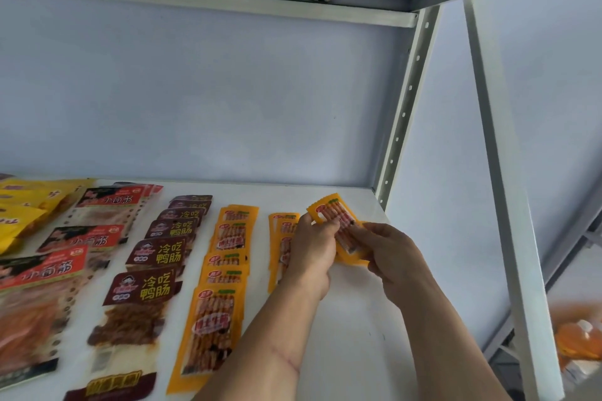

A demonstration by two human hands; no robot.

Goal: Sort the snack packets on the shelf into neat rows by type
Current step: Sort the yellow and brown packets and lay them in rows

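Note:
On the white shelf (342, 329) snack packets lie in rows. My left hand (314, 246) and my right hand (391, 257) together hold a small stack of orange stick-snack packets (332, 210) above the shelf's right part, tilted. My left fingers pinch its left edge and my right fingers grip its lower right side. Under my left hand lies a short row of the same orange packets (282, 228). A longer orange row (224, 273) runs left of it, then a row of dark brown packets (163, 251), then a row of red-topped packets (65, 251).
Yellow bags (22, 205) pile at the far left. The shelf's right post (404, 107) stands just behind my hands, with a slanted brace (508, 192) further right. Orange items (580, 338) lie below at the right edge. An upper shelf (208, 0) hangs overhead.

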